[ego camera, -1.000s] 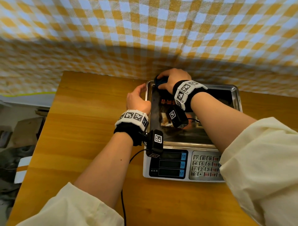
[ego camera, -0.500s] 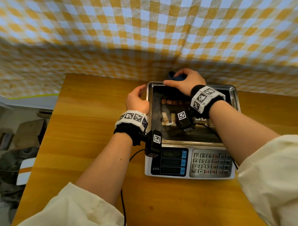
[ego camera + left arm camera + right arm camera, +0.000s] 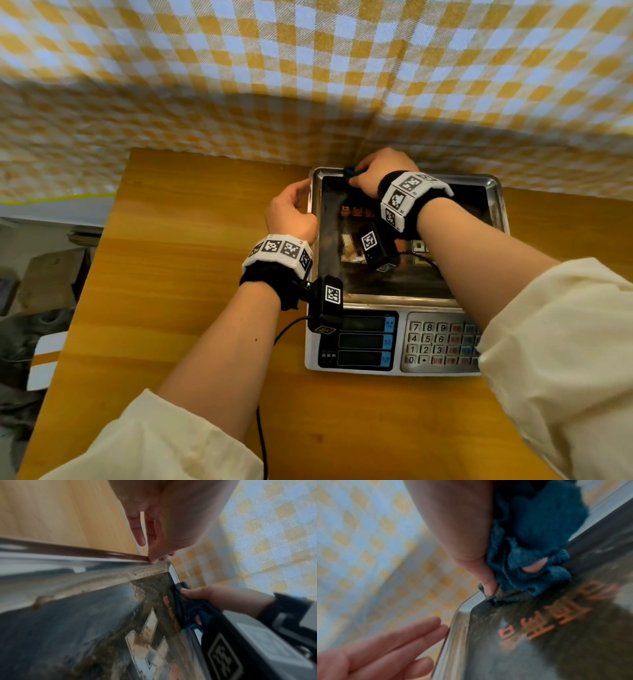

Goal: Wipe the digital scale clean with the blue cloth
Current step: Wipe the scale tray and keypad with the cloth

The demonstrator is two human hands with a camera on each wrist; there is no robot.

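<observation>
My right hand (image 3: 378,171) grips the bunched cloth (image 3: 530,555), fingers curled round it, thumb pressing a fold down into the far-left corner of the pan (image 3: 495,205). My left hand (image 3: 291,214) holds nothing: fingers straight and together, laid against the outside of the pan's left rim (image 3: 102,559), near that same corner, bracing it. The scale (image 3: 394,339) sits on the table (image 3: 178,274) with its keypad toward me and the pan's far edge close to the checked backdrop (image 3: 308,68). The cloth touches the pan floor where it meets the raised rim. Brown grit lies along the left rim channel and over much of the dark floor, per the left wrist view; my judgement is that the wipe is far from finished. Key relation: from the cloth, the dirty left channel runs straight back toward me, along the pan's left side, directly beside the bracing hand. The right hand is the one on it; a pull toward me along that line looks like the natural stroke.
</observation>
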